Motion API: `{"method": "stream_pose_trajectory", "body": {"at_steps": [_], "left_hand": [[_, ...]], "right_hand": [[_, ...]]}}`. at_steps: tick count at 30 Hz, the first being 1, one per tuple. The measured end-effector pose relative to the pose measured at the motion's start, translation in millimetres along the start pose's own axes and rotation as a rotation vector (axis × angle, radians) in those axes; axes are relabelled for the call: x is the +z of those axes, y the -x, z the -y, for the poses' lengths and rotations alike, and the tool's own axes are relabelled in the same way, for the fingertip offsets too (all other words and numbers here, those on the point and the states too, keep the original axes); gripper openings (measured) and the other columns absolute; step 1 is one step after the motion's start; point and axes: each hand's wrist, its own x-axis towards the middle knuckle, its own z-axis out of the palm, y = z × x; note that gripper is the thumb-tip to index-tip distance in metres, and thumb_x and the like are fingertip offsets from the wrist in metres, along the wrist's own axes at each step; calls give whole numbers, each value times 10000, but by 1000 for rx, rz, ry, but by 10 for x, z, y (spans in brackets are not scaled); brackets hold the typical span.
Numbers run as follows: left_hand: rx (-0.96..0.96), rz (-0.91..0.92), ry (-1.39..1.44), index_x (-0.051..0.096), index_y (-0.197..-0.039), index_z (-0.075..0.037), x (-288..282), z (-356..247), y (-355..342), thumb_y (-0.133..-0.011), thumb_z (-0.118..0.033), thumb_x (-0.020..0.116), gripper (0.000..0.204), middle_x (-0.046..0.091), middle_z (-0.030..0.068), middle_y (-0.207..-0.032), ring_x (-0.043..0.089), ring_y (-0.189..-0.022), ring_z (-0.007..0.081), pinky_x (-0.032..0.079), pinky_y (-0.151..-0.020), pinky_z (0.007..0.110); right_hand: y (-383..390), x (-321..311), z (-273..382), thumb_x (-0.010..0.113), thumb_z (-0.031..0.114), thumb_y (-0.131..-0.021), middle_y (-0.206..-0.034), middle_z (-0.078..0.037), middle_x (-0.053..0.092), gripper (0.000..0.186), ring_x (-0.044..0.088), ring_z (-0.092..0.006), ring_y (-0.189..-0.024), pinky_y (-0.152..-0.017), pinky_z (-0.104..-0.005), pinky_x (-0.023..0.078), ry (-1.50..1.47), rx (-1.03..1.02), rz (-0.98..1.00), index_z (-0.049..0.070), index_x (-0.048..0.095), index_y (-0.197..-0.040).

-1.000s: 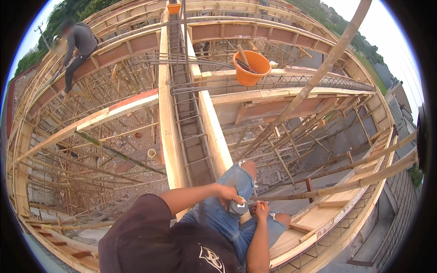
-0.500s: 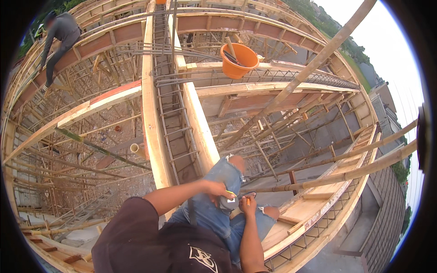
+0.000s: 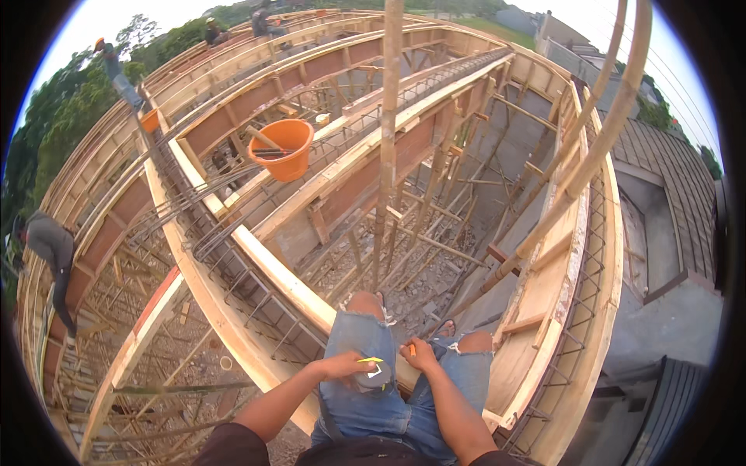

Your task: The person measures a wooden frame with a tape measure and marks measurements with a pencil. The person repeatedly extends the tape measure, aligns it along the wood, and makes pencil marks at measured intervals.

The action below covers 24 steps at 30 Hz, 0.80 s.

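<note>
My left hand (image 3: 343,365) is closed around a dark grey tape measure (image 3: 378,379) with a pale label and a bit of yellow tape showing. It rests over my left thigh, in torn blue jeans (image 3: 361,408). Just to the right, my right hand (image 3: 420,354) is closed with a short orange stick (image 3: 412,350) poking out of its fingers; the rest of the stick is hidden. The two hands are apart, above my knees. I sit on the timber formwork, a wooden beam side (image 3: 287,279) running away from my knees.
An orange bucket (image 3: 281,165) holding tools stands on the formwork ahead. An upright bamboo pole (image 3: 388,147) rises beyond my knees, and slanting poles (image 3: 571,190) cross at right. Steel rebar (image 3: 256,299) lies in the beam troughs. Deep openings drop to rubble. A co-worker in grey (image 3: 50,241) is at left.
My view has swung right and lifted, so the bucket and beams sit further left and more co-workers show. My hands are slightly further apart, each still holding the same thing.
</note>
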Motion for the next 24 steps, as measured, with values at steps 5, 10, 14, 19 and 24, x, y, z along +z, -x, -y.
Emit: {"method": "stream_pose_trajectory", "body": {"at_steps": [5, 10, 14, 19, 24], "left_hand": [[108, 138, 242, 600, -1113, 18, -253, 364, -81, -879, -510, 617, 578, 639, 82, -992, 632, -873, 186, 550, -673, 329], [202, -95, 276, 522, -1238, -2, -235, 438, -51, -889, -539, 575, 643, 626, 99, -1085, 612, -988, 239, 479, -870, 381], [16, -107, 124, 522, -1260, -116, -539, 471, -92, -907, -616, 469, 615, 630, 58, -1058, 613, -901, 231, 478, -711, 415], [-99, -136, 112, 499, -1266, -123, -335, 153, 13, -887, -614, 507, 620, 637, 72, -1012, 626, -763, 253, 458, -530, 354], [-83, -282, 75, 527, -1238, -112, -34, 21, 74, -909, -597, 487, 587, 662, 47, -975, 643, -761, 210, 461, -507, 308]], "right_hand": [[-100, 60, 40, 694, 354, -792, -975, -151, 686, 327, 647, -330, -969, -802, -447, 515, 3, 109, -12, 90, 663, -982], [-29, 5, 238, 685, 222, -729, -954, -149, 704, 262, 676, -316, -931, -765, -432, 535, -49, 224, -155, 44, 715, -918], [-55, 70, 254, 680, 182, -692, -973, -151, 704, 234, 674, -307, -955, -787, -415, 531, -52, 229, -93, 34, 730, -867], [-29, 164, 378, 683, 170, -675, -962, -140, 709, 209, 671, -286, -972, -826, -419, 517, 12, 167, -88, 68, 740, -848], [40, -33, 458, 703, 196, -677, -914, -150, 712, 234, 672, -302, -967, -807, -439, 524, -73, 63, -151, 63, 736, -867]]}}
